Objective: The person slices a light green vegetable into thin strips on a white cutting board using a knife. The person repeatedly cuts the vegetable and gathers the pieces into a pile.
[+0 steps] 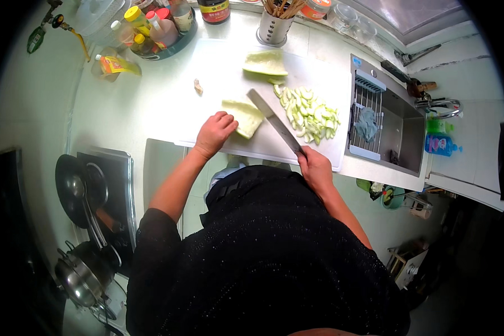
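My right hand [316, 168] is wrapped round the dark handle of a broad kitchen knife [273, 119]. Its blade points up and left, beside the right edge of a pale green piece of gourd [242, 116]. My left hand [215, 133] has its fingers curled on the left end of that piece, near the front edge of a white cutting board [207, 78]. Right of the blade lies a heap of thin gourd slices [313, 115]. A second gourd piece [265, 63] rests farther back on the board.
A steel sink [400, 129] with a rack and blue cloth [366, 124] stands at the right. Bottles [162, 31] crowd a tray at the back left, with a chopstick holder [274, 28] behind the board. A wok [73, 187] sits on the stove at the left.
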A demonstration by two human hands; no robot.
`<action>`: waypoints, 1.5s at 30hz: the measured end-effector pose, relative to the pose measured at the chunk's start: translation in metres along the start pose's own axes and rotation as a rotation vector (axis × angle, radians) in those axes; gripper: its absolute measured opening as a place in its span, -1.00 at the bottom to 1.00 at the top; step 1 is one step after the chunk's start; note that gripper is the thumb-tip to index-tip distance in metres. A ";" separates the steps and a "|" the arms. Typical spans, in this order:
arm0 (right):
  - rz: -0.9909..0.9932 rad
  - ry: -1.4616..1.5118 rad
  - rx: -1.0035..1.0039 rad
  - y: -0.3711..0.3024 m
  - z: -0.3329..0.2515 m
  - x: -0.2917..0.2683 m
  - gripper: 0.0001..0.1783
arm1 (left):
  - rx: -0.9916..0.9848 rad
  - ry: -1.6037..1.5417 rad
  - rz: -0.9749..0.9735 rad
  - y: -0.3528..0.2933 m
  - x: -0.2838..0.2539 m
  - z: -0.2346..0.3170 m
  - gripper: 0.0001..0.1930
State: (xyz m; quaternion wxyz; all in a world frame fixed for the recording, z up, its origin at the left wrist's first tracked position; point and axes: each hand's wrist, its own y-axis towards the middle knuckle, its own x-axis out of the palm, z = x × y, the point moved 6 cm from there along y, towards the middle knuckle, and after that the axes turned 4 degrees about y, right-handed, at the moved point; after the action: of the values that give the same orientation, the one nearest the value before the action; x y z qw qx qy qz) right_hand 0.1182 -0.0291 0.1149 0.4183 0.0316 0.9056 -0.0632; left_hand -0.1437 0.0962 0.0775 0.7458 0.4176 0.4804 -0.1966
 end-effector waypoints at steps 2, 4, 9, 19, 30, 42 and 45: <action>-0.023 -0.032 -0.059 0.010 -0.017 0.009 -0.84 | 0.025 -0.019 0.027 -0.003 0.005 0.005 -0.76; -0.046 -0.067 -0.107 0.019 -0.028 0.017 -0.84 | 0.039 -0.047 0.058 -0.002 0.007 0.009 -0.77; -0.127 -0.138 -0.138 0.033 -0.038 0.031 -0.86 | 0.014 -0.029 0.072 -0.006 0.014 0.010 -0.76; -0.188 -0.172 -0.179 0.030 -0.033 0.035 -0.86 | -0.081 -0.049 0.101 -0.018 0.010 0.018 -0.76; -0.159 -0.235 -0.241 0.032 -0.040 0.024 -0.86 | -0.110 -0.044 0.106 -0.016 0.010 0.020 -0.77; -0.188 -0.171 -0.183 0.046 -0.027 0.021 -0.86 | -0.118 -0.080 0.064 0.006 0.006 0.013 -0.75; -0.211 -0.149 -0.161 0.047 -0.029 0.022 -0.86 | -0.121 -0.077 0.060 0.003 0.006 0.013 -0.75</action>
State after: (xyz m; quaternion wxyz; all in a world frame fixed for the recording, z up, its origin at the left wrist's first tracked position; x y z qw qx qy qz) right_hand 0.0877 0.0219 0.1126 0.4765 -0.1022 0.8725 -0.0363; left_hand -0.1314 0.0883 0.0757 0.7930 0.3783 0.4496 -0.1607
